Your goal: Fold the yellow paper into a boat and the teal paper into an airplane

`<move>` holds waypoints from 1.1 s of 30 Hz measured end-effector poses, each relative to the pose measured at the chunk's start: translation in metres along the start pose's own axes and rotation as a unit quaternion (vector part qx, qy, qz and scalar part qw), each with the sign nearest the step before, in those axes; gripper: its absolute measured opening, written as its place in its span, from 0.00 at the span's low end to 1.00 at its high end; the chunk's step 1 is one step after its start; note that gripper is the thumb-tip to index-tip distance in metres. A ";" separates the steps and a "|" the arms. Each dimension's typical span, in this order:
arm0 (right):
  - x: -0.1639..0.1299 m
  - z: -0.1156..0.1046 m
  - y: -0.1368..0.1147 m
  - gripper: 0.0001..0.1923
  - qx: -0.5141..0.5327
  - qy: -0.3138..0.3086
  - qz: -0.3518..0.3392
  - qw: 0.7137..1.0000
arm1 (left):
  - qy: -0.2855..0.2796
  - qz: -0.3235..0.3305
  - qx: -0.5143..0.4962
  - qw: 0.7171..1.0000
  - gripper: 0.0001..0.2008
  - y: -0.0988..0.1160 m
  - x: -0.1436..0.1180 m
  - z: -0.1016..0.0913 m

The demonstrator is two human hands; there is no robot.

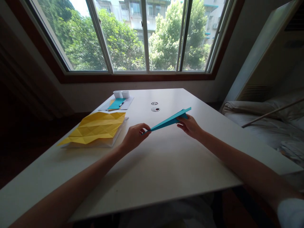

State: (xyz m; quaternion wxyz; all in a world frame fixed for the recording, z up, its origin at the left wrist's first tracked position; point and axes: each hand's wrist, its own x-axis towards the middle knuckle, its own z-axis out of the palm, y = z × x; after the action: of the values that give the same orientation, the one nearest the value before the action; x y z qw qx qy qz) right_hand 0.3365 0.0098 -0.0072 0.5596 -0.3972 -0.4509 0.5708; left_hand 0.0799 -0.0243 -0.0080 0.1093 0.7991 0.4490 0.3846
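Observation:
A blue folded paper airplane (pixel 167 122) spans the space between my two hands above the white table (pixel 152 171). Its narrow tip is pinched by the thumb and fingers of my left hand (pixel 136 134). At the wider end, on the right, my right hand (pixel 189 126) grips the folded layers, its lower fingers curled beneath. The airplane slants upward to the right. Part of its tip is hidden behind my left fingers.
Left of my hands, a creased yellow paper sheet (pixel 97 126) lies on a white stack (pixel 115 139). Farther back are blue paper (pixel 116 104), a pen (pixel 122 103) and two white containers (pixel 121 94). Two small round items (pixel 155 109) lie mid-table. A window (pixel 147 38) stands beyond.

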 end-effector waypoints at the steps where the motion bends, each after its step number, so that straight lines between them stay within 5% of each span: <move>1: -0.004 0.006 0.001 0.12 0.021 0.006 0.010 1.000 | 0.001 -0.014 -0.002 1.000 0.07 0.002 -0.001 0.002; 7: -0.031 0.037 0.012 0.09 0.073 -0.051 0.088 0.992 | -0.056 -0.045 -0.091 0.993 0.07 0.026 -0.007 0.011; 12: -0.026 0.033 0.003 0.08 0.017 -0.019 0.008 1.000 | -0.092 -0.003 -0.151 0.984 0.11 0.028 -0.007 0.008; 16: 0.010 0.007 -0.016 0.06 -0.103 0.040 -0.112 0.988 | -0.083 -0.016 -0.084 0.993 0.11 0.013 -0.003 0.000; 18: 0.034 -0.014 -0.025 0.07 -0.274 0.086 -0.213 0.934 | -0.090 -0.021 -0.041 0.995 0.11 0.004 -0.001 -0.004; 20: 0.057 -0.037 -0.032 0.10 -0.461 0.119 -0.272 0.836 | -0.094 -0.020 -0.004 0.995 0.11 -0.002 0.001 -0.009; 24: 0.095 -0.086 -0.037 0.16 -0.715 0.098 -0.201 0.662 | -0.077 -0.028 0.068 0.994 0.11 -0.012 0.006 -0.020; 33: 0.136 -0.152 -0.018 0.17 -0.764 0.126 -0.050 0.630 | -0.035 -0.086 0.196 0.976 0.13 -0.033 0.020 -0.045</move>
State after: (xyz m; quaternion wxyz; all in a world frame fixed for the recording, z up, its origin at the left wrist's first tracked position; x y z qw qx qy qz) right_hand 0.4789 0.1554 -0.0251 0.1346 -0.7274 -0.6699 -0.0634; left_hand 0.0328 0.0025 0.0158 -0.0013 0.7761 0.5790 0.2499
